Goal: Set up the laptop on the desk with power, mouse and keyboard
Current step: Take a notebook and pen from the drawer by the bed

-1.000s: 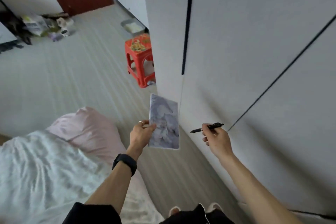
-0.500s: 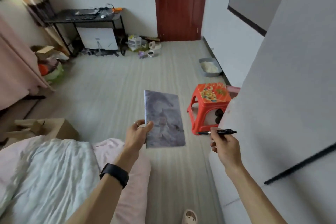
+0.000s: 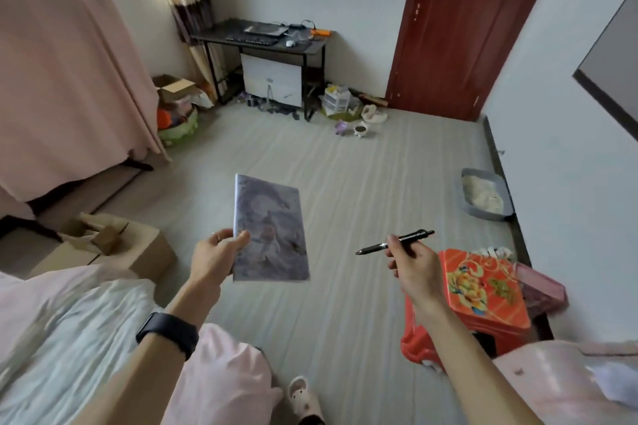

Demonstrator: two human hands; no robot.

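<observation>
A black desk stands against the far wall. On it lie a closed grey laptop, a dark keyboard, a small white mouse and some cables. My left hand holds a thin grey-purple notebook by its lower left corner. My right hand grips a black pen pointing left. Both hands are in mid-air over the floor, far from the desk.
A red plastic stool stands close by on the right, next to a pink box. A grey litter tray sits by the right wall. Cardboard boxes and bedding lie on the left. Small pots and clutter lie on the floor near the desk and the red door.
The view has swung away from the white wardrobe toward the room, and the desk has come into sight. Both hands keep the notebook and pen, now spread further apart.
</observation>
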